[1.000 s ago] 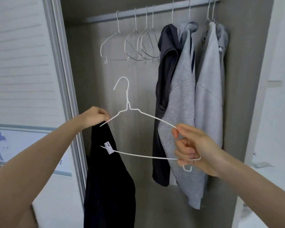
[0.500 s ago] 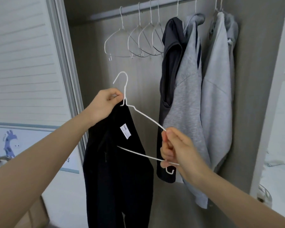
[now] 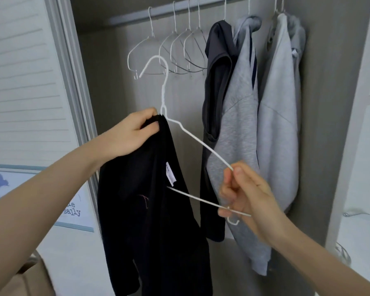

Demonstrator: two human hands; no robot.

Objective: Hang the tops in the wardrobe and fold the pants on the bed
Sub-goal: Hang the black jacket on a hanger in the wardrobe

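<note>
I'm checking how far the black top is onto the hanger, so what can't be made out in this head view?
- Left end of the white hanger: hidden inside the black top.
- Black top's hem: cut off by the bottom edge.
- Right hand: motion-blurred, so its exact grip on the hanger's right end is unclear.
- White tag: print too small to read.
- Rail: right part cut off by the top edge.

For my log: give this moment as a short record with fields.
left hand: pinches black top at the collar
right hand: holds white hanger by its right end
hanger: partly inside the top, off the rail
rail: four bare hangers, one dark top, grey hoodies
</note>
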